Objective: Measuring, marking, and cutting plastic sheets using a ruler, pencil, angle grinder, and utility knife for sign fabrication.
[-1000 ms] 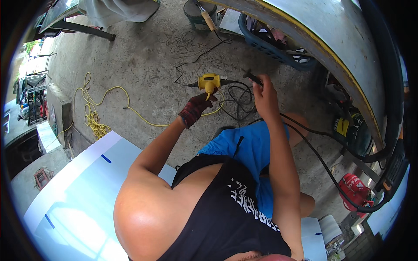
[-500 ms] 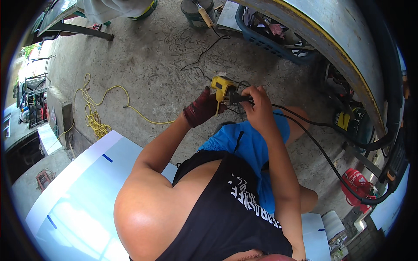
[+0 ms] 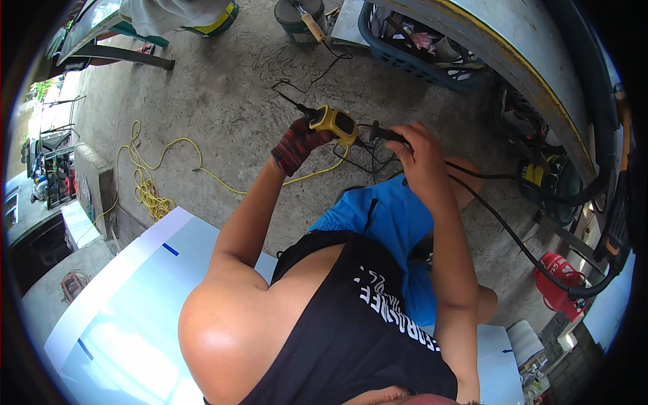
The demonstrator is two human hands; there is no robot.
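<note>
My left hand (image 3: pixel 299 145), in a red and black knit glove, grips a yellow power-socket block (image 3: pixel 335 124) with black plugs on it and a yellow cord running from it. Just to its right, my bare right hand (image 3: pixel 415 152) pinches a black plug (image 3: pixel 385 133), held apart from the block. Black cables (image 3: pixel 486 210) hang from around my right hand down past my knee, and more dangle under the block.
A coil of yellow cord (image 3: pixel 152 199) lies on the concrete floor. A white panel (image 3: pixel 121 304) is beside me. Behind are a bucket (image 3: pixel 290 20) with a wooden-handled tool, a blue basket (image 3: pixel 422 71), a metal-edged surface (image 3: pixel 540 54) and a red container (image 3: pixel 560 283).
The yellow block has turned in my left hand, its black-plugged end swinging up-left. My right hand came in to the block half a second ago and has since drawn back slightly right.
</note>
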